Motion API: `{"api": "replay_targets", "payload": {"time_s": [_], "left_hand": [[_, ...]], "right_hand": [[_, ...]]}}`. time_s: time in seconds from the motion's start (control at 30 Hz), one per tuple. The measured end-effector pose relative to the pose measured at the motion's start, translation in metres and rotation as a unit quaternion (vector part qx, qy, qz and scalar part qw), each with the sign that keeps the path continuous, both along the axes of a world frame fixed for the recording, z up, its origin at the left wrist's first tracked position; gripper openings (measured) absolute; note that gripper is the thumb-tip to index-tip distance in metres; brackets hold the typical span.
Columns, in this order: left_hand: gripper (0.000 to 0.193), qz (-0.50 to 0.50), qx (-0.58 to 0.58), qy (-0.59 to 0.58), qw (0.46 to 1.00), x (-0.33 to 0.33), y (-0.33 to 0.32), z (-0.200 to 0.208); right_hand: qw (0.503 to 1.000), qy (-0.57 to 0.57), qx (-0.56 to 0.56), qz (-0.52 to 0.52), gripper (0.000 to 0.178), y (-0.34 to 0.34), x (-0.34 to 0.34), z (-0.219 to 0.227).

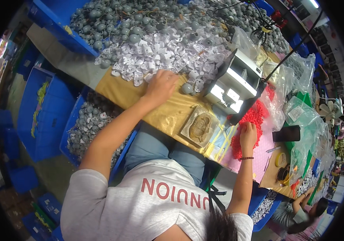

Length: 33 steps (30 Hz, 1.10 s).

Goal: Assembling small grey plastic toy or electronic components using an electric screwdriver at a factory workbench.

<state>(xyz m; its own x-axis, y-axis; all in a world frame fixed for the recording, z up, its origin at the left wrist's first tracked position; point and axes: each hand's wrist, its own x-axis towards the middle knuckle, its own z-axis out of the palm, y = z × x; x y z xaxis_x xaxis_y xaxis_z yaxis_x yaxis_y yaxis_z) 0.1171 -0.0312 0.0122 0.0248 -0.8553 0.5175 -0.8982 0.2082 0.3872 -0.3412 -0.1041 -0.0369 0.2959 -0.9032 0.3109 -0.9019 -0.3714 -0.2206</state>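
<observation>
My left hand [162, 86] rests at the near edge of a heap of small white plastic pieces [160, 54]. Its fingers are bent and drawn together, and what they hold, if anything, is hidden. Over on the right, my right hand [248, 135] is at a pile of small red pieces [256, 114], fingertips closed together. Anything inside that pinch is too small to name. Between the two hands lies a squarish block with a hollowed, rounded shape in its top [199, 126]. One grey ball-shaped part [187, 88] sits by the white heap.
Grey ball-shaped parts [136, 24] are heaped behind the white pieces. A white box-shaped device with lit panels [236, 82] stands before the right hand. Blue bins [45, 116] stand to the left. A dark phone [286, 134], yellow tape [280, 160] and another person [296, 213] are at right.
</observation>
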Motion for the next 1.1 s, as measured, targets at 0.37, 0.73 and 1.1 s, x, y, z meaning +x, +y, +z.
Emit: {"api": "replay_targets", "payload": {"time_s": [0.37, 0.73, 1.1], "left_hand": [[0.019, 0.017, 0.126, -0.094, 0.987, -0.051, -0.098, -0.004], [0.013, -0.076, 0.117, 0.210, 0.968, -0.058, -0.032, 0.042], [0.022, -0.200, 0.218, 0.104, 0.950, -0.116, 0.024, 0.024]], "right_hand": [[0.999, -0.030, 0.008, -0.035, 0.010, -0.005, 0.001, 0.007], [0.886, -0.436, 0.155, -0.012, 0.013, 0.052, 0.024, 0.044], [0.891, -0.384, 0.210, 0.118, 0.011, 0.082, 0.114, 0.048]]}}
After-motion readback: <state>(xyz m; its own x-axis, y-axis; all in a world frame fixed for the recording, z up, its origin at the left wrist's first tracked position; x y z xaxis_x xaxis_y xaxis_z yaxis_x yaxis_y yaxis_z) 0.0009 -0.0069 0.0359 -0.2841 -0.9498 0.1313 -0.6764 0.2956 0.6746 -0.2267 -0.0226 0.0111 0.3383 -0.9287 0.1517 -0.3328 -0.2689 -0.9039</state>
